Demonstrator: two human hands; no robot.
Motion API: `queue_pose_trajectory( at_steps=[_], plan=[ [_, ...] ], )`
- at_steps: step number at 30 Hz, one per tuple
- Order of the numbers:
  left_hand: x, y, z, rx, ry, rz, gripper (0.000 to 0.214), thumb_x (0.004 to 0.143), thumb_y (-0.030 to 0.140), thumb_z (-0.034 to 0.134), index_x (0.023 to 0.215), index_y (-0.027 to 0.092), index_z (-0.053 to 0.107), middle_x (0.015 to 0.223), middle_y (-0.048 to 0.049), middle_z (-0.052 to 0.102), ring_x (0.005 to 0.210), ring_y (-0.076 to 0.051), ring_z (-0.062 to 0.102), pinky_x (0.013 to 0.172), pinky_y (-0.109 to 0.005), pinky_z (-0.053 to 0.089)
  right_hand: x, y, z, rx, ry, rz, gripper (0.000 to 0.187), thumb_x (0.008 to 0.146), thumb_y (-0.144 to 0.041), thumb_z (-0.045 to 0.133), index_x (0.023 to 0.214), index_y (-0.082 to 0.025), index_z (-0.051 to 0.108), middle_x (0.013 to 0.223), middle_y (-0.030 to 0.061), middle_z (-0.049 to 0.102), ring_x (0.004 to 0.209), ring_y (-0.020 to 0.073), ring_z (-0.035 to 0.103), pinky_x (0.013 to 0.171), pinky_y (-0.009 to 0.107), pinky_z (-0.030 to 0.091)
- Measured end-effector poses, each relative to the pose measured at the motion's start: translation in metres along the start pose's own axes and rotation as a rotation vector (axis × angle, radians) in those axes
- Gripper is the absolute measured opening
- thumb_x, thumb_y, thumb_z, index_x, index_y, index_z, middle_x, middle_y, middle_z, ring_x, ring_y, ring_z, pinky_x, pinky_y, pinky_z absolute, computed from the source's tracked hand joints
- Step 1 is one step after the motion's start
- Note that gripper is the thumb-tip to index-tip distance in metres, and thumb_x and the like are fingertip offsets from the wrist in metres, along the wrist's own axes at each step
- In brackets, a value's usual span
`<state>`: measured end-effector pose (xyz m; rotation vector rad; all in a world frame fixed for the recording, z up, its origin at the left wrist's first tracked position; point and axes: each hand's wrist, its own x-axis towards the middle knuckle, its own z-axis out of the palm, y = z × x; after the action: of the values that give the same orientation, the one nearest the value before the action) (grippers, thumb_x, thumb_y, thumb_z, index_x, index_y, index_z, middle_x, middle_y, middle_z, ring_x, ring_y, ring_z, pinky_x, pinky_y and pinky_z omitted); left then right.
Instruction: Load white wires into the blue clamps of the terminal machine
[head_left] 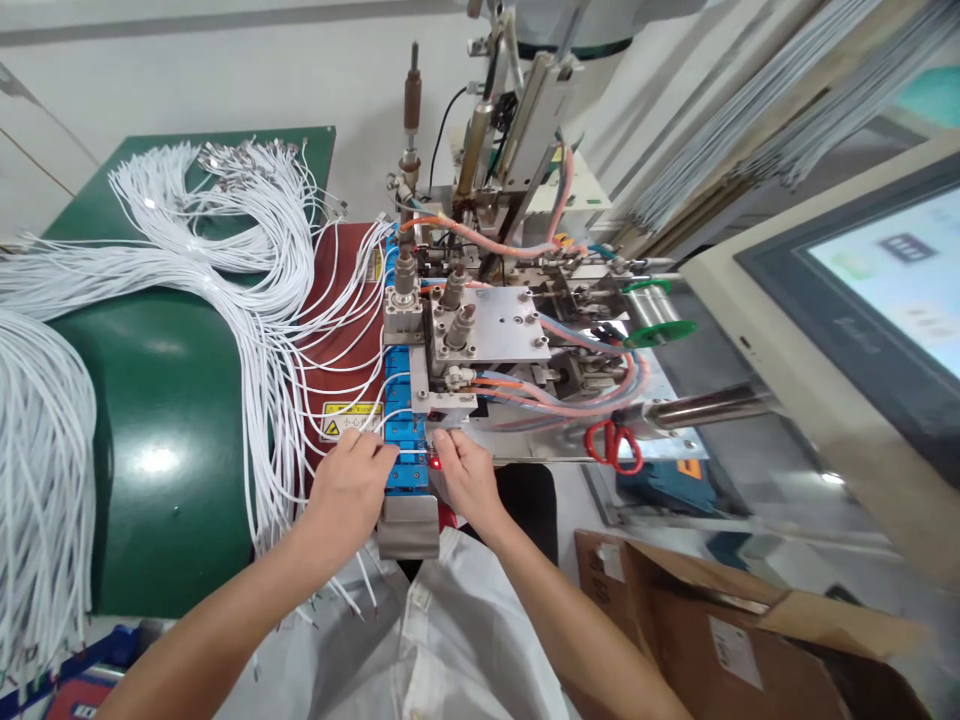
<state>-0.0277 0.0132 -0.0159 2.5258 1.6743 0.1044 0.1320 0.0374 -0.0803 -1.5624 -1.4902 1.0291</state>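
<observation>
A white cable [412, 452] lies across a blue segmented fixture [406, 477] at the near end of the machine. My left hand [354, 482] is closed on the cable at the fixture's left edge. On the opposite side, my right hand [466, 474] pinches around the cable's end, beside a small red light [436, 463]. The fingers hide most of that end. Farther along the blue fixture, other white cables lie in its slots and run in under the machine's metal blocks [491, 325].
A large bundle of white cables [262, 330] spreads over the green table [165, 450] to the left. On the right are a solder-like wire spool [651, 308], red-handled scissors [615, 446], a screen [892, 270] and an open cardboard box [675, 620]. A warning label [341, 422] sits near my left hand.
</observation>
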Motion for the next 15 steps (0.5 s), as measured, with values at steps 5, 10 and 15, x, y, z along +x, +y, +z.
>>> queue_pose_trajectory(
  at_steps=[5,10,15],
  plan=[
    [-0.006,-0.012,0.006,-0.139,0.130,0.069,0.030,0.087,0.013,0.040,0.115,0.014,0.051,0.108,-0.0111,0.058,0.100,-0.021,0.055,0.083,-0.035,0.047,0.002,0.000,-0.012,0.262,0.134,0.035,0.040,0.086,-0.046,0.037,0.060,-0.018,0.049,0.053,-0.0033,0.042,0.051,0.0110,0.040,0.050,0.024,0.032],
    [-0.028,-0.027,-0.016,-0.292,-0.089,0.195,0.014,0.086,0.022,0.049,0.095,0.019,0.059,0.096,-0.0041,0.059,0.093,-0.018,0.054,0.084,-0.033,0.047,-0.002,0.003,-0.025,0.446,0.170,0.025,0.042,0.085,-0.048,0.041,0.057,-0.018,0.048,0.053,-0.0028,0.043,0.049,0.0100,0.038,0.048,0.023,0.031],
    [-0.052,-0.034,-0.033,-0.217,-0.264,0.295,0.016,0.076,0.008,0.056,0.084,0.020,0.062,0.108,-0.0056,0.053,0.105,-0.022,0.049,0.084,-0.034,0.046,-0.005,0.001,-0.031,0.451,0.186,0.030,0.044,0.085,-0.050,0.041,0.056,-0.017,0.049,0.052,-0.0025,0.043,0.049,0.0097,0.038,0.048,0.023,0.032]
  ],
)
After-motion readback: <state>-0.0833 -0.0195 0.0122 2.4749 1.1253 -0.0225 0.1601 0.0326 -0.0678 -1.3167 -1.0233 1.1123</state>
